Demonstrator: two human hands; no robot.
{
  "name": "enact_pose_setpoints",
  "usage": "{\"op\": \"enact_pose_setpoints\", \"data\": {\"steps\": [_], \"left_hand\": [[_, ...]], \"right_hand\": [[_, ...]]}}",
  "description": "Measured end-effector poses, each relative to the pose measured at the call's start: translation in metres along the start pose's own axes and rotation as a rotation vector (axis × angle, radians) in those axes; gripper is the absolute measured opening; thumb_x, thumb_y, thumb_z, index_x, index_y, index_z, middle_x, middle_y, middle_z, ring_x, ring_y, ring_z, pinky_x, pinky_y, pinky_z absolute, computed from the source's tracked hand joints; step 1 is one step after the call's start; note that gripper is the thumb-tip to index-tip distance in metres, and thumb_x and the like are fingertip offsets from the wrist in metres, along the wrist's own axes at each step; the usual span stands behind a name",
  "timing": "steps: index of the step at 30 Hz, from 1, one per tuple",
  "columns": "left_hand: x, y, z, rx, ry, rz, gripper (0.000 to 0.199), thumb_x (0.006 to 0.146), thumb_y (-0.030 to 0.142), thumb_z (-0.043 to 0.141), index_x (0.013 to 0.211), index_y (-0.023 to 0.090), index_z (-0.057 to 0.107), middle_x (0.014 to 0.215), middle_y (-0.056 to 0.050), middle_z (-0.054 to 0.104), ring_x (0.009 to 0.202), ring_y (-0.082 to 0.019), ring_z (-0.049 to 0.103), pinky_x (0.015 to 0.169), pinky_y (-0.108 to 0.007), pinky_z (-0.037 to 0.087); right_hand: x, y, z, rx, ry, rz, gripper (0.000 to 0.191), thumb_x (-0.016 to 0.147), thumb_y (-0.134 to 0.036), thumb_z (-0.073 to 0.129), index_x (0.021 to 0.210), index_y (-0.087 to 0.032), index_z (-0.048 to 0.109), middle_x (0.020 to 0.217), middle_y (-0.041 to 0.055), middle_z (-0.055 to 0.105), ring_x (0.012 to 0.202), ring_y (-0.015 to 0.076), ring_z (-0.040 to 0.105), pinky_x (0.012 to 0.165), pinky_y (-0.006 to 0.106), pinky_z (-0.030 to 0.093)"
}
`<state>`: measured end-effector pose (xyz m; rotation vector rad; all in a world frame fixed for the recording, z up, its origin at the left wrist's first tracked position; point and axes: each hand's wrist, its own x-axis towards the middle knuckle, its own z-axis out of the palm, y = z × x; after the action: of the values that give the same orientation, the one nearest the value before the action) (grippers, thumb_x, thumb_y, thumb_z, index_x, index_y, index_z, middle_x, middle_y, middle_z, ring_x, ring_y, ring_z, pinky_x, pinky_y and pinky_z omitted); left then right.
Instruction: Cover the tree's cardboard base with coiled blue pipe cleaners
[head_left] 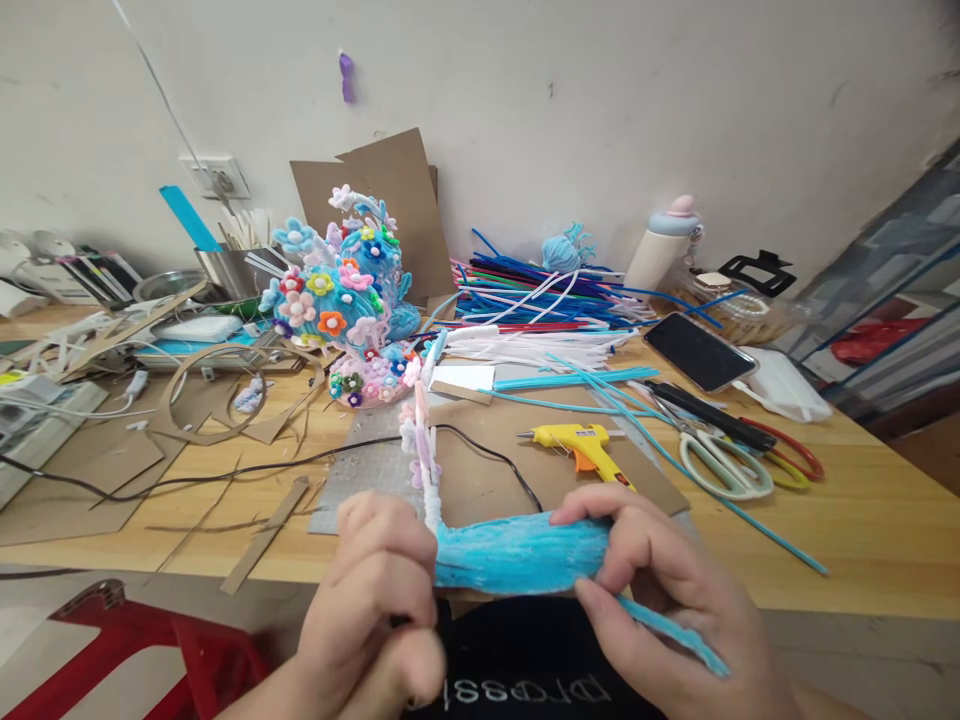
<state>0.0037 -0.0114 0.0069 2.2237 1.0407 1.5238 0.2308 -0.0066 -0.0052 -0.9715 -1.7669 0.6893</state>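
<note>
A plump light-blue fuzzy piece (517, 555), seemingly built of pipe cleaners, is held level in front of my chest. My right hand (667, 585) grips its right end between fingers and thumb. Beneath that hand a blue pipe-cleaner strand (675, 635) sticks out to the lower right. At the opposite end my left hand (375, 600) is closed, its fingers curled against the piece and its thumb blurred. From the piece's left end rises a white wrapped stem (431, 500) bearing small pastel flowers (420, 440).
A yellow glue gun (581, 447) lies on cardboard beyond my hands, near scissors (724, 465) and a phone (699, 352). Behind stand a flower-covered blue figure (337, 300) and a pile of pipe cleaners (525, 295). A black cord (247, 475) crosses the table; a red stool (150, 650) sits lower left.
</note>
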Motion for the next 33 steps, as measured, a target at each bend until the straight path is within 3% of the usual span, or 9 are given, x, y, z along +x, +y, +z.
{"op": "enact_pose_setpoints", "data": {"steps": [4, 10, 20, 26, 29, 33], "left_hand": [[-0.004, -0.005, 0.003, 0.007, -0.103, -0.009, 0.011, 0.094, 0.034, 0.06, 0.096, 0.024, 0.061, 0.09, -0.003, 0.052, 0.082, -0.018, 0.052, 0.073, -0.033, 0.044], [-0.002, -0.004, 0.003, 0.07, -0.207, -0.087, 0.002, 0.088, 0.027, 0.067, 0.088, 0.027, 0.065, 0.095, -0.003, 0.051, 0.088, -0.02, 0.052, 0.076, -0.034, 0.044], [0.008, 0.011, -0.001, 0.294, -0.16, -0.003, 0.01, 0.085, 0.024, 0.069, 0.076, 0.025, 0.065, 0.08, -0.001, 0.059, 0.076, -0.019, 0.054, 0.069, -0.032, 0.04], [0.001, 0.002, 0.001, 0.079, -0.251, -0.147, 0.019, 0.094, 0.031, 0.059, 0.077, 0.024, 0.062, 0.086, -0.001, 0.058, 0.08, -0.018, 0.054, 0.073, -0.031, 0.041], [-0.003, -0.002, 0.002, -0.078, -0.233, -0.232, 0.027, 0.095, 0.042, 0.055, 0.076, 0.024, 0.06, 0.086, -0.001, 0.054, 0.079, -0.018, 0.053, 0.074, -0.031, 0.041], [-0.009, -0.003, 0.006, -0.195, -0.17, -0.271, 0.022, 0.098, 0.039, 0.05, 0.081, 0.024, 0.053, 0.085, 0.0, 0.047, 0.079, -0.018, 0.049, 0.076, -0.033, 0.038]], "right_hand": [[-0.001, 0.001, 0.0, -0.002, -0.003, 0.001, 0.02, 0.081, -0.012, 0.06, 0.074, -0.024, 0.047, 0.102, -0.0018, 0.063, 0.083, 0.0156, 0.066, 0.078, 0.032, 0.052], [0.0, -0.003, -0.001, -0.022, 0.01, -0.032, 0.02, 0.079, -0.011, 0.06, 0.072, -0.024, 0.047, 0.097, -0.0011, 0.064, 0.078, 0.016, 0.067, 0.077, 0.033, 0.054], [0.002, -0.007, 0.0, -0.042, 0.016, -0.046, 0.018, 0.077, -0.012, 0.061, 0.071, -0.024, 0.049, 0.097, -0.0022, 0.066, 0.082, 0.0151, 0.068, 0.076, 0.029, 0.055], [0.0, -0.007, 0.0, -0.039, 0.028, -0.036, 0.019, 0.077, -0.01, 0.061, 0.071, -0.024, 0.049, 0.097, -0.0011, 0.066, 0.079, 0.0159, 0.068, 0.076, 0.031, 0.055], [0.0, -0.006, 0.0, -0.034, 0.029, -0.026, 0.019, 0.078, -0.011, 0.061, 0.071, -0.024, 0.048, 0.096, -0.0011, 0.066, 0.078, 0.0158, 0.068, 0.074, 0.031, 0.055], [0.002, -0.005, 0.0, -0.038, 0.036, -0.025, 0.02, 0.078, -0.011, 0.061, 0.071, -0.024, 0.048, 0.096, -0.0004, 0.066, 0.078, 0.0165, 0.068, 0.073, 0.031, 0.055]]}}
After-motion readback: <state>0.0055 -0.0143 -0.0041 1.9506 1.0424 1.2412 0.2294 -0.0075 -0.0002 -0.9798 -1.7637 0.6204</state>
